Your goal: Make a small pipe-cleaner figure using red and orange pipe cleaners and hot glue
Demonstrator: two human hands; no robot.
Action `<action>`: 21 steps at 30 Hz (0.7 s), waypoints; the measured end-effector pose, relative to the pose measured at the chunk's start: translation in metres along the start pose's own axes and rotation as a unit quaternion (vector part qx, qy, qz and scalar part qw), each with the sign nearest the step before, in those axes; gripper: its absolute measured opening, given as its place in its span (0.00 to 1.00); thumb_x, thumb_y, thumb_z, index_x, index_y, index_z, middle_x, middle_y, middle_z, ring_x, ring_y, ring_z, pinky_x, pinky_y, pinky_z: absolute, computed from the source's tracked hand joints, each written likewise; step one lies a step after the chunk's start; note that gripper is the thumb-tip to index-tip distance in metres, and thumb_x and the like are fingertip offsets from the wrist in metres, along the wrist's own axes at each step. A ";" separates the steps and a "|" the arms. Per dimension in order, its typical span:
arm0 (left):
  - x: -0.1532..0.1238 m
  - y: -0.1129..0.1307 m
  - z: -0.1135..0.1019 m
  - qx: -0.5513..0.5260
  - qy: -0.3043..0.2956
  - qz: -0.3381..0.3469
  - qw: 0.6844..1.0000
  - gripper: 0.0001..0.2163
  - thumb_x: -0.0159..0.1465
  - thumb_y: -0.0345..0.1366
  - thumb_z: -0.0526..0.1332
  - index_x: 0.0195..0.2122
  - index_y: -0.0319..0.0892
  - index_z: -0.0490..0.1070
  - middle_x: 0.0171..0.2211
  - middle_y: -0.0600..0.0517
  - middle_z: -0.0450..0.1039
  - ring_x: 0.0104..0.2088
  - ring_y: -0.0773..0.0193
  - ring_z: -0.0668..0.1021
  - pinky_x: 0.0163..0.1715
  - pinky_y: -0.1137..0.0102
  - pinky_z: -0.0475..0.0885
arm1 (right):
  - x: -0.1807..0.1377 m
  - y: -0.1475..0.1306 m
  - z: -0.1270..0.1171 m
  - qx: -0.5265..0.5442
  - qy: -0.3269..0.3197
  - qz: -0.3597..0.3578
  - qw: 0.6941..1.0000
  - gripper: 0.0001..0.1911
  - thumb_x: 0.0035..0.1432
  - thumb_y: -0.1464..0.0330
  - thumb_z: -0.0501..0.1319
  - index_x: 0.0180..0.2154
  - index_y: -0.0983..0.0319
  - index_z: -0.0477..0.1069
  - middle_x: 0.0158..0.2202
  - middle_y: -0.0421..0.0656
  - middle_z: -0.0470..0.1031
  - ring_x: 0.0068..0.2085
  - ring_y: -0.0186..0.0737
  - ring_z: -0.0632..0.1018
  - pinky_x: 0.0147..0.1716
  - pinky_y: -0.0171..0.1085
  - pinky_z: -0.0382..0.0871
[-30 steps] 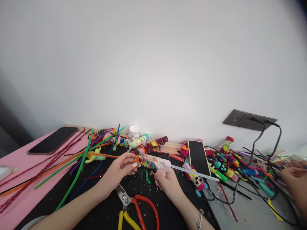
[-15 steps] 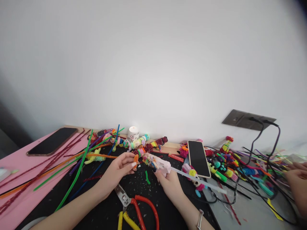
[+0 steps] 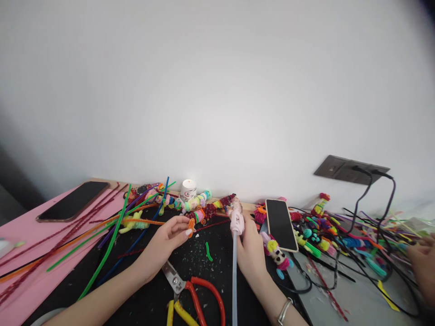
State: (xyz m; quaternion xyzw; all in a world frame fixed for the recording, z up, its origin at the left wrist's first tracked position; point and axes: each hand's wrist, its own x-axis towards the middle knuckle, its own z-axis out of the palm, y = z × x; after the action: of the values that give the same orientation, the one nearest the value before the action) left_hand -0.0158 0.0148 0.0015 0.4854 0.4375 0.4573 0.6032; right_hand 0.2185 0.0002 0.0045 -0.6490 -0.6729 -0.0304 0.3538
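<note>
Glue gun point(image 3: 237, 222), pink plastic; fuzzy orange bit point(image 3: 191, 225).

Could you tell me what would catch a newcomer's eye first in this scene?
The right hand grips a pink glue gun at the centre, while the left hand pinches a small orange piece beside it. Bright pipe cleaners fan across the left, and colourful craft bits crowd the right.

Craft workspace: pipe cleaners point(image 3: 112, 235), glue gun point(image 3: 236, 222), scissors point(image 3: 190, 290), wall socket point(image 3: 351, 170).
</note>
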 end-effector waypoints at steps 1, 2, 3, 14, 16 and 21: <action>0.000 0.001 0.001 0.012 0.001 -0.004 1.000 0.15 0.58 0.41 0.65 0.44 0.44 0.68 0.39 0.51 0.73 0.44 0.60 0.74 0.50 0.65 0.67 | 0.000 0.000 0.000 -0.006 -0.015 0.008 1.000 0.21 0.59 0.68 0.49 0.54 0.64 0.62 0.45 0.52 0.74 0.45 0.53 0.75 0.39 0.44 0.68; 0.000 0.002 0.001 0.021 0.002 -0.007 1.000 0.15 0.57 0.41 0.65 0.44 0.43 0.68 0.39 0.51 0.73 0.45 0.60 0.74 0.50 0.65 0.66 | 0.000 -0.001 0.000 -0.011 -0.029 0.017 0.999 0.21 0.59 0.68 0.49 0.53 0.64 0.63 0.46 0.53 0.73 0.46 0.54 0.75 0.40 0.46 0.67; 0.000 0.003 0.002 0.028 0.004 -0.009 1.000 0.15 0.57 0.41 0.65 0.44 0.43 0.68 0.39 0.51 0.73 0.45 0.59 0.74 0.50 0.64 0.66 | 0.000 -0.001 0.000 -0.013 -0.038 0.023 0.999 0.21 0.58 0.69 0.49 0.53 0.64 0.63 0.46 0.53 0.73 0.46 0.55 0.74 0.41 0.47 0.67; -0.002 0.016 0.005 0.085 0.002 -0.008 0.996 0.15 0.56 0.43 0.63 0.42 0.42 0.69 0.40 0.48 0.74 0.46 0.56 0.74 0.50 0.62 0.65 | 0.001 0.000 -0.001 0.006 -0.038 0.027 0.999 0.21 0.57 0.68 0.50 0.53 0.62 0.62 0.47 0.51 0.73 0.47 0.53 0.74 0.42 0.45 0.64; -0.002 0.016 0.004 0.090 0.003 -0.007 0.996 0.15 0.56 0.43 0.63 0.42 0.42 0.68 0.41 0.48 0.75 0.47 0.55 0.74 0.51 0.62 0.65 | 0.001 0.001 0.000 -0.007 -0.036 0.030 0.999 0.21 0.57 0.68 0.50 0.53 0.62 0.61 0.48 0.51 0.72 0.48 0.53 0.73 0.43 0.45 0.63; -0.001 0.011 -0.001 0.086 0.022 0.008 0.996 0.15 0.57 0.42 0.63 0.44 0.43 0.69 0.43 0.46 0.76 0.48 0.54 0.75 0.51 0.62 0.66 | 0.002 0.002 -0.001 -0.084 -0.035 0.045 0.995 0.19 0.58 0.69 0.51 0.52 0.62 0.61 0.47 0.52 0.72 0.47 0.54 0.72 0.44 0.48 0.59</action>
State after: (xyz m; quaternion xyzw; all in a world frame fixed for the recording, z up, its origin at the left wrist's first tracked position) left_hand -0.0180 0.0153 0.0121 0.5288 0.4846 0.4338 0.5453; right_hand 0.2205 0.0014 0.0054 -0.7070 -0.6496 -0.0486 0.2751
